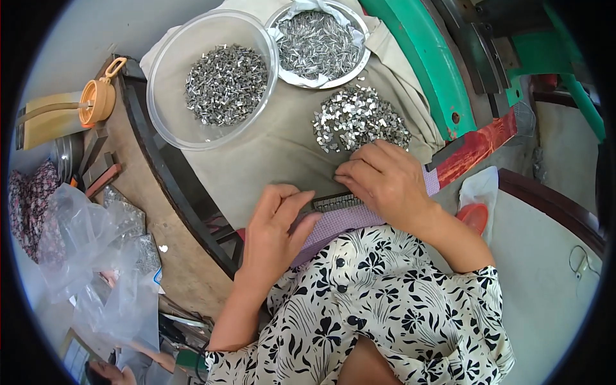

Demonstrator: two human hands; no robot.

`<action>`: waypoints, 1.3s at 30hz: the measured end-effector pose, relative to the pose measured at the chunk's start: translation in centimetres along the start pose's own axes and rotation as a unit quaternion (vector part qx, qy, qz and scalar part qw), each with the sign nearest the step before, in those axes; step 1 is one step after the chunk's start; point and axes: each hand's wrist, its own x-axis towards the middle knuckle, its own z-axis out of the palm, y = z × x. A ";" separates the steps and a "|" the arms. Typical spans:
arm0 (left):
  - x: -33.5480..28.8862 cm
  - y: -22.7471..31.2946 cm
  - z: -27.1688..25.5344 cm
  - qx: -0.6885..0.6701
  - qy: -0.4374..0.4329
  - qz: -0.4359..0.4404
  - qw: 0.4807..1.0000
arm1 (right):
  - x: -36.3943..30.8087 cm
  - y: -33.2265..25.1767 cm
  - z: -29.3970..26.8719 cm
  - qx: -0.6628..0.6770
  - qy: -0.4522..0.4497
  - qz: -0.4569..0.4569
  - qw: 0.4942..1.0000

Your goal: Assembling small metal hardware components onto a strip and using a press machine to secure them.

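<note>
Closest to me is the worker's black-and-white patterned shirt (346, 289), and just beyond it purple checked cloth (333, 230) spreads below the fingers. On that cloth a dark ridged strip (339, 202) lies between the two hands. The left hand (276, 218) has thumb and forefinger parted at the strip's left end; whether they grip it, I can't tell. The right hand (391, 183) bends over the other end, fingertips drawn close together, and any piece between them is hidden from me. Just beyond the right fingers sits a heap of flat metal bits (359, 119); farther off are a paper-lined dish (366, 50) of slender pins and, ahead of the left fingers, a clear bowl (168, 83) of short metal pieces. I'd judge the work well short of done: plenty lies loose, and how much of the strip is finished doesn't show.
</note>
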 end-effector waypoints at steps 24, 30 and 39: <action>-2.0 -1.1 1.4 0.027 0.105 -0.019 0.994 | 1.2 -0.6 -1.1 0.102 -0.033 0.094 0.990; -2.3 -1.3 1.5 0.012 0.112 -0.021 0.993 | 1.7 -1.8 0.3 0.132 -0.096 0.099 0.982; -2.5 -1.4 1.9 0.007 0.130 -0.018 0.991 | 1.8 -2.3 0.7 0.108 -0.107 0.104 0.983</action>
